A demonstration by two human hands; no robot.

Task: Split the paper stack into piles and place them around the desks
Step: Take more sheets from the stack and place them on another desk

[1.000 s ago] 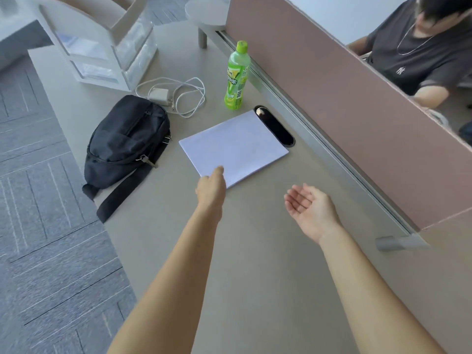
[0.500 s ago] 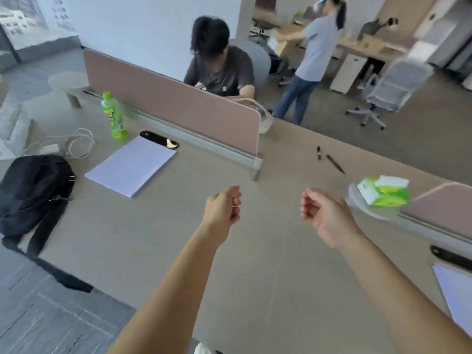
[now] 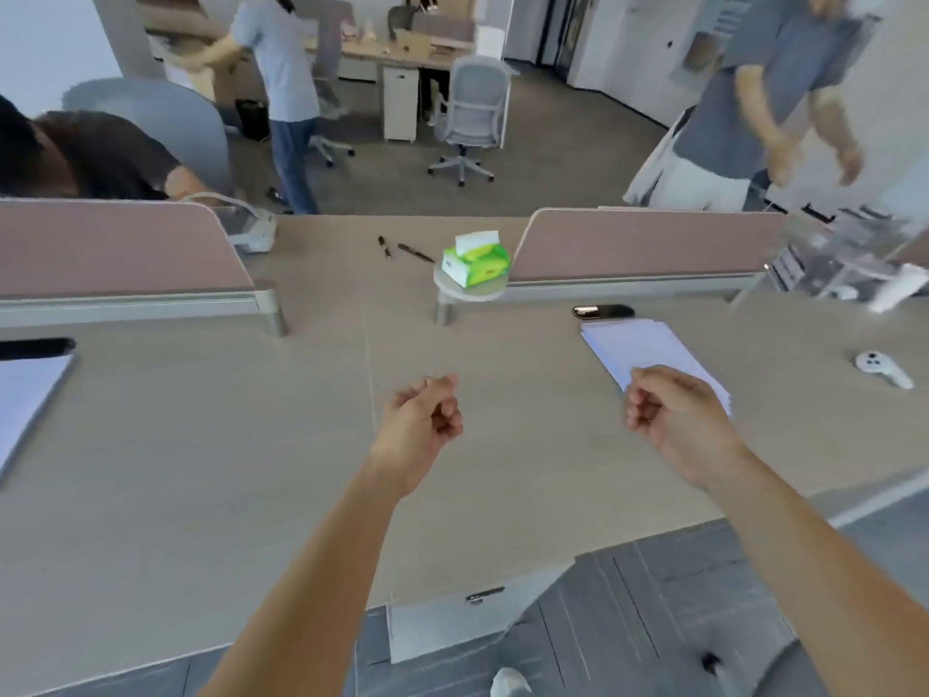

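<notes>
Left pile point(image 3: 27, 394) and right pile point(image 3: 648, 347) already sit on the desk point(image 3: 226, 470). Left hand point(image 3: 422, 420), right hand point(image 3: 673, 420) curled, empty. Remaining stack not in view.

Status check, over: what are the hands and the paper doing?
Left hand, right hand curled, empty. Paper pile just beyond right hand; second pile far left. Nothing in the way.

One wide head-worn view looks forward and down across the desk point(image 3: 201, 470).
</notes>
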